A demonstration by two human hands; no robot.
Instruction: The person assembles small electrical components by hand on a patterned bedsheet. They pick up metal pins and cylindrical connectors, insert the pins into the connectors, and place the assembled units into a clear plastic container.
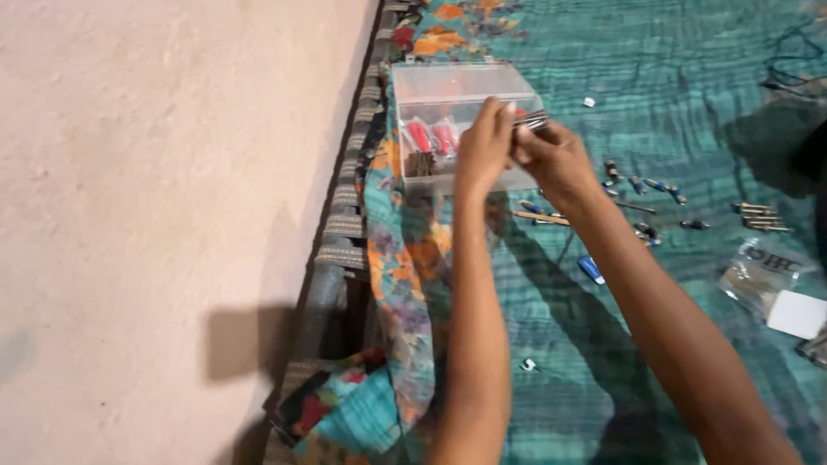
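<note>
Both my hands are raised over a clear plastic box [448, 86] that sits on a teal quilted bedcover [672, 86]. My left hand [484, 146] and my right hand [551, 155] together pinch a small bundle of thin metal rods [532, 120] just above the box's right edge. Inside the box lie red-handled pieces in clear bags [433, 136] and a cluster of dark metal bits [419, 164].
Loose small tools and bits [642, 185], a bundle of metal rods [762, 217], a blue piece [591, 269], a clear bag [762, 274] and a white card [797, 313] lie scattered on the cover to the right. The woven bed edge [345, 228] and beige floor [155, 215] are left.
</note>
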